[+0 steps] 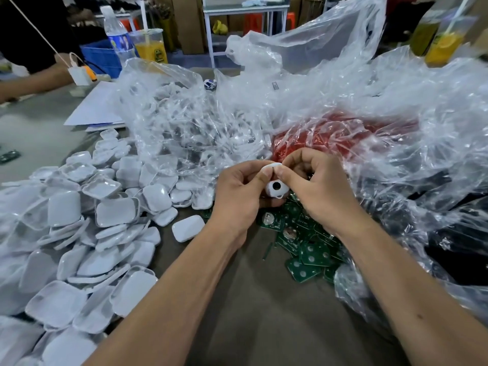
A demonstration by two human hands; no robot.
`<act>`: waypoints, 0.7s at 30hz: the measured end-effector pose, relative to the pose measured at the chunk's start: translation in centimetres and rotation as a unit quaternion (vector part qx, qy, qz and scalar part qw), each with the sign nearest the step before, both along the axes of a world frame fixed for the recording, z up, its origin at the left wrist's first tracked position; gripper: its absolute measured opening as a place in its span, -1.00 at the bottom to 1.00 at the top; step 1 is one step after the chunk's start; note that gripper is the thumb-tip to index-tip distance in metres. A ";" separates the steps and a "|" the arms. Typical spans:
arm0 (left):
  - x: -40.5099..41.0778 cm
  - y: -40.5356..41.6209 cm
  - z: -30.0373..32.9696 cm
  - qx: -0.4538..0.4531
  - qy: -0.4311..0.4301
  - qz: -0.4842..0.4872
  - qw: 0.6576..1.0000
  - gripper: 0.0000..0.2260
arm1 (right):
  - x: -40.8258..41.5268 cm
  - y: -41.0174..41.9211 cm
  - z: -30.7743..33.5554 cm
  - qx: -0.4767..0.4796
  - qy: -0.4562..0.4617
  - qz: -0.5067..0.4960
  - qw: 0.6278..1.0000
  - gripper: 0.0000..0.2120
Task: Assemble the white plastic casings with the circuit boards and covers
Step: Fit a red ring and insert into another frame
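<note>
A white casing [274, 190] is gripped by the left hand [239, 187] and pinched at its upper edge by the right hand [314, 180], above the circuit boards [303, 247] on the worktop [250, 313]. Closing appears in hand; firm, even pressure is likely required next.

Small electronics assembly workshop, hand-work bench; grey table [264, 326] heaped with loose white plastic casings [79, 233] in bulk on the left; pile of green circuit boards [306, 249] with coin cells near the middle; big clear plastic bags [369, 114] of parts slumped across the bench, one holding more white shells, one showing something red [330, 138] inside; another worker's arm [29, 83] at the far left edge of the same table; blue plastic crate [101, 58], cardboard boxes [188, 22] and a white metal rack [245, 11] behind; water bottle [117, 35] and orange drink cups [151, 47] standing among the stock; cluttered, informal, small-factory look.
</note>
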State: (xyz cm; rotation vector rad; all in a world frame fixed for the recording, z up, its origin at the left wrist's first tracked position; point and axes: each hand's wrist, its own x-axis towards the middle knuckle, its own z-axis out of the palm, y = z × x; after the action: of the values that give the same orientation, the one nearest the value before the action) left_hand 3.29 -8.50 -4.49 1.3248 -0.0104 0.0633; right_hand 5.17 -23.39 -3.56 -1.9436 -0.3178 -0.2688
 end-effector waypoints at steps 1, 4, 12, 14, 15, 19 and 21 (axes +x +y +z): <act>0.1 0.1 0.0 -0.007 0.006 -0.011 1.000 -0.86 | 0.1 0.0 -0.1 0.006 0.003 -0.001 1.000 -0.87; 0.2 0.5 0.0 -0.015 0.010 -0.041 0.999 -0.86 | 0.2 -0.1 0.0 0.028 0.010 0.004 1.000 -0.87; 0.3 1.1 -0.1 0.023 -0.021 -0.063 0.998 -0.85 | 0.5 -0.1 -0.2 0.086 0.063 0.022 0.994 -0.86; 0.3 1.0 0.0 0.036 -0.030 -0.056 0.997 -0.87 | 0.5 0.0 -0.2 0.094 0.069 0.021 0.993 -0.86; 0.4 1.0 0.0 0.037 -0.031 -0.050 0.998 -0.88 | 0.4 0.0 -0.1 0.088 0.066 0.019 0.994 -0.87; 0.6 1.0 0.2 0.021 -0.027 -0.028 0.999 -0.89 | 0.3 0.0 0.1 0.105 0.087 0.057 0.989 -0.77; 0.7 0.9 0.2 0.019 -0.022 -0.023 0.999 -0.89 | 0.4 -0.1 0.2 0.156 0.103 0.082 0.979 -0.78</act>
State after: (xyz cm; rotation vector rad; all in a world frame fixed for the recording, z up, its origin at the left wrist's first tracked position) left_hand 3.97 -7.56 -4.31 1.3601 -0.0808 0.0536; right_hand 5.59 -23.52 -3.40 -1.6096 -0.2791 -0.0073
